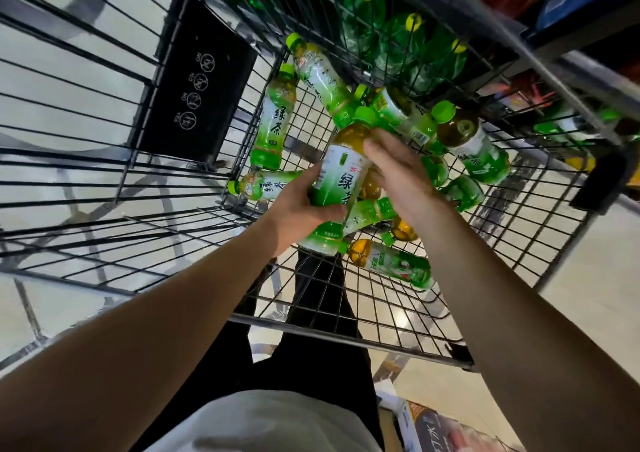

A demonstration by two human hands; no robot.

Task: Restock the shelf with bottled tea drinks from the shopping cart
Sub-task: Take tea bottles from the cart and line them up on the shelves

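I look down into a wire shopping cart (349, 327) holding several green-tea bottles with green caps and white-green labels. My left hand (298, 209) grips the lower part of one tea bottle (341, 171), lifted above the pile with its cap pointing away from me. My right hand (401, 174) lies against that bottle's right side, its fingers fairly straight near the amber shoulder. Other bottles lie loose around it: one at the left wall (273, 126), one at the right (474, 146), one near me (391, 261). What lies under my right palm is hidden.
Beyond the cart's far wall stands a shelf (588, 81) with dark green bottles with yellow caps (398, 36). A black plastic flap (194, 81) hangs in the cart at the left. A printed carton (433, 427) sits on the floor at the bottom right.
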